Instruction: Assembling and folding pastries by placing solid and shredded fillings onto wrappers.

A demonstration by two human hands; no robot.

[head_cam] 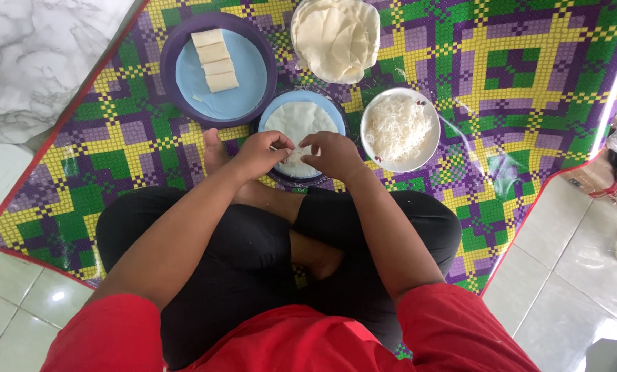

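Wrapper: we see the round wrapper on the small plate, its near edge under both hands.
Left hand: pinching that edge.
Right hand: pinching it too, equally near.

A purple plate holds four folded white rolls in a row. Beyond it sits a bowl of stacked pale wrappers. A white bowl of shredded white filling stands to the right. All rest on a checkered mat of purple, yellow and green, laid over floor tiles.
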